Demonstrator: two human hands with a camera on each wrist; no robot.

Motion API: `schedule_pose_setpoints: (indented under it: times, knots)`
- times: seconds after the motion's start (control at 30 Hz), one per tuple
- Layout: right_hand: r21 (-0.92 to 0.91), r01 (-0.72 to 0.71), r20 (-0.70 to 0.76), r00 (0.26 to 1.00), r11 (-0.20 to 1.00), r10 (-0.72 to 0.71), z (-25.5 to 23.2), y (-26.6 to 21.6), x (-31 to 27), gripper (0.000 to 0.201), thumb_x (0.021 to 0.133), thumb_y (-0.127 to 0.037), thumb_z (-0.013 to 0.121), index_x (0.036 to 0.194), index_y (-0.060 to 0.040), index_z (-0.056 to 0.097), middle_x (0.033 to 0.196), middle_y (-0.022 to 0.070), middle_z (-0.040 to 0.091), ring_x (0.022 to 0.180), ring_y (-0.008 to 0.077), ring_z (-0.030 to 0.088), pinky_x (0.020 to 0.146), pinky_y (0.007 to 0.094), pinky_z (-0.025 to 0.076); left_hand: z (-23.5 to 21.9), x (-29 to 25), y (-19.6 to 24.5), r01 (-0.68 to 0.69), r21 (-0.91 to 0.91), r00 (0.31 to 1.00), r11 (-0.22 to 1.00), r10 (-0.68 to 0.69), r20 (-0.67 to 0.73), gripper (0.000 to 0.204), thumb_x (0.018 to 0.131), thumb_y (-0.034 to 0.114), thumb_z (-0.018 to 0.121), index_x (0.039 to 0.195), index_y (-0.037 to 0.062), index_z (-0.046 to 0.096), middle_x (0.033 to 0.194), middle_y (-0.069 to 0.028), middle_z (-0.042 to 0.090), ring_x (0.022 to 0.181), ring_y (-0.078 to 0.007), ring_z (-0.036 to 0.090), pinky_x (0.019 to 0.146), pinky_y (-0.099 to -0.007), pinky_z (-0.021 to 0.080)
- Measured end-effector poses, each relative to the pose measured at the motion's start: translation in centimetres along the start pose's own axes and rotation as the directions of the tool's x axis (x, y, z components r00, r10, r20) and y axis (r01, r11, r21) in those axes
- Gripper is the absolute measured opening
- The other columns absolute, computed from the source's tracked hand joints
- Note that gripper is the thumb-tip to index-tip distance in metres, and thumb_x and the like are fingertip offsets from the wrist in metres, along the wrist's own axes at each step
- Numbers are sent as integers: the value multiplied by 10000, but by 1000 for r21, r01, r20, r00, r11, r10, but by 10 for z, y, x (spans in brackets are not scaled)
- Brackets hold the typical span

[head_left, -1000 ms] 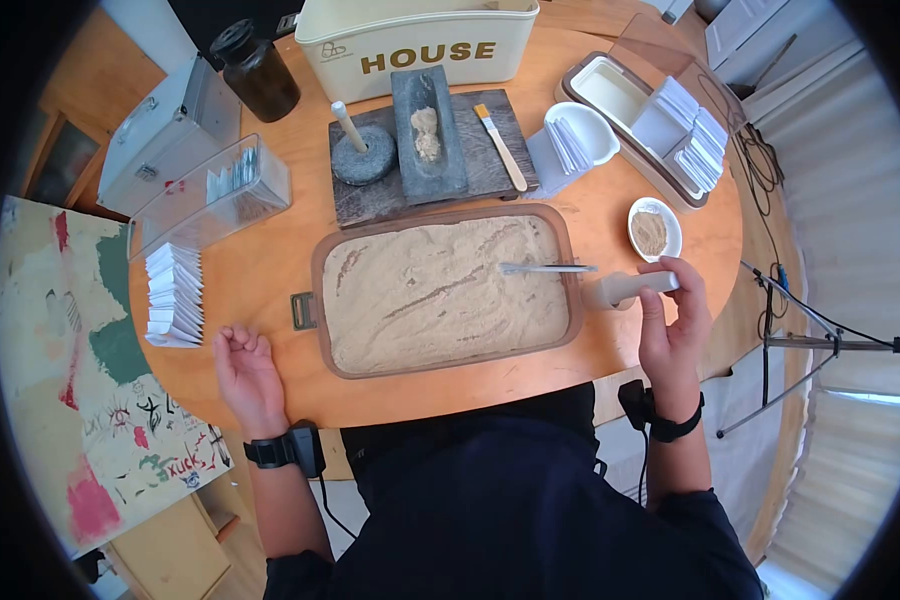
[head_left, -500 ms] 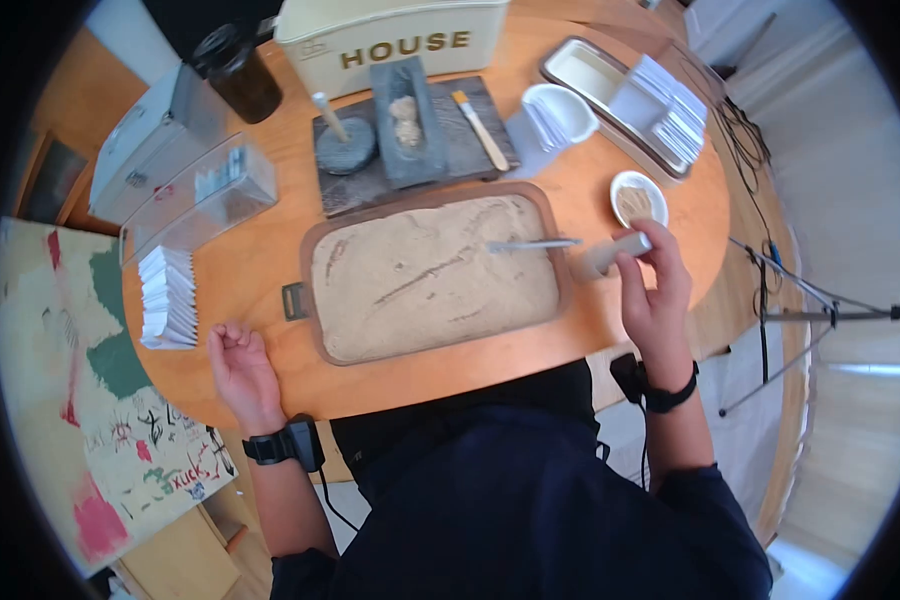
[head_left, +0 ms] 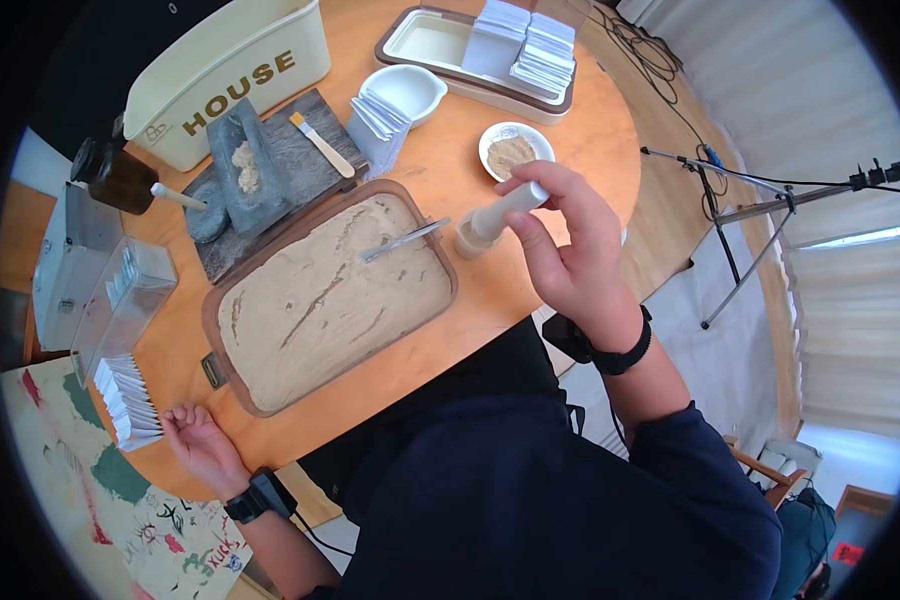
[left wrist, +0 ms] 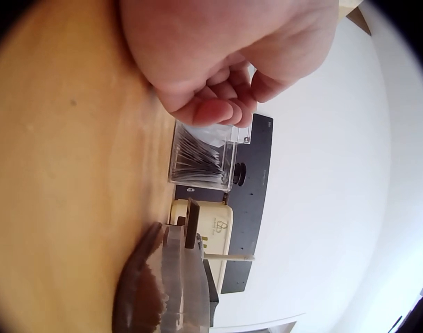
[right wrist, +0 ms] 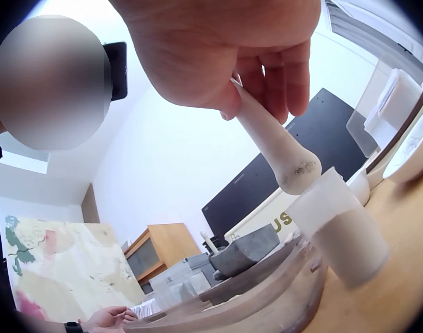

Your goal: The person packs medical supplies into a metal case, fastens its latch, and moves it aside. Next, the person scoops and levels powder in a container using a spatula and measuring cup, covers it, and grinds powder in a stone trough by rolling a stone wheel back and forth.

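Observation:
My right hand [head_left: 582,240] pinches the upper end of a white pestle [right wrist: 270,139] between thumb and fingers. The pestle slants down, its rounded, grey-smudged end close over the rim of a translucent cup [right wrist: 347,239]. Pale powder fills part of that cup, which stands beside the right end of a brown tray [head_left: 224,365] of levelled beige powder. A thin metal tool [head_left: 405,240] lies across the tray's right side. On the table's left edge my left hand [head_left: 207,450] rests palm up, fingers loosely curled and holding nothing, close to a row of folded white papers [head_left: 128,405].
Just beyond the cup sits a white dish [head_left: 545,150] of powder. Behind the tray, a dark board [head_left: 315,115] carries a stone trough [head_left: 235,140] and a brush [head_left: 322,145]. Further back are a cream bin [head_left: 310,50], a white bowl [head_left: 430,90] and a paper-filled box [head_left: 410,22].
The head view has turned, so the table appears rotated and shifted left. My right hand keeps its pinch on the pestle by the cup. The left hand still rests on the table.

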State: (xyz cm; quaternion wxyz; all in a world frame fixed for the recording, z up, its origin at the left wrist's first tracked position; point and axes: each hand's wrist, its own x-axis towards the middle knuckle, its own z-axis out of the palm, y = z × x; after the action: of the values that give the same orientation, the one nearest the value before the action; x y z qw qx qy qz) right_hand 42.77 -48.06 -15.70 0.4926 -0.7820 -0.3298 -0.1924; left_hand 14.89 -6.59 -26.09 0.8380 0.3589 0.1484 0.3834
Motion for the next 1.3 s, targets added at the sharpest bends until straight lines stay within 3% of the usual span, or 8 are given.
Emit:
schedule_pose_setpoints:
  times: [0.17,0.63,0.7,0.8,0.87,1.07,1.17,1.3]
  knots:
    - [-56,5,112,994,998,1,13,18,-14,331,790,13,701,1109,-32,625,925,107,694,815,288,675,714,350,545,-1,-2,3,9,34,1000,999,-8,-29,155,1054,151,460,994,19,515,900,-52,476,775,-136,441,701,-276,403]
    - [-6,41,86,995,999,-40,3,19,-1,337,770,6,706,1094,-55,634,922,101,685,804,297,666,697,360,533,6,-3,5,14,75,1000,997,-13,-21,143,1050,138,464,996,13,510,911,-61,480,781,-143,437,705,-278,402]
    - [-3,39,71,997,999,-39,3,18,-3,339,772,4,706,1098,-57,634,925,101,688,807,297,668,698,360,534,10,-2,5,0,82,997,997,6,-75,153,1049,129,456,965,3,481,906,-68,472,787,-149,429,696,-284,394]
    - [-18,5,139,990,1000,-2,6,20,-6,337,774,0,706,1097,-59,635,921,101,692,812,297,672,698,361,535,8,-1,4,1,68,999,998,2,-50,157,1050,131,456,969,-1,484,910,-72,480,789,-153,435,699,-287,396]
    - [-8,18,64,998,1000,-17,2,18,-5,334,774,-1,705,1095,-62,634,913,100,694,809,294,674,689,363,532,10,-3,4,3,80,998,997,2,-61,154,1050,138,462,978,7,501,907,-65,482,782,-148,438,699,-285,399]
    - [-77,55,153,987,996,-42,3,16,-6,341,777,-1,702,1103,-66,629,909,100,691,797,292,672,673,369,528,9,-2,2,1,71,998,997,3,-68,157,1052,150,467,985,17,519,892,-60,491,769,-144,444,700,-287,401]
    - [-56,88,90,992,995,-83,2,13,-1,331,781,9,692,1097,-71,634,898,103,688,783,292,670,669,370,527,10,-3,3,3,79,998,997,2,-69,161,1053,152,464,982,19,519,885,-61,495,771,-145,448,702,-287,402]
    - [-60,66,139,989,996,-57,10,16,-3,326,778,17,692,1088,-71,637,897,103,691,792,290,675,684,361,533,3,-1,4,3,51,1000,999,-2,-26,172,1059,148,439,993,3,505,904,-76,487,781,-158,439,711,-291,396]
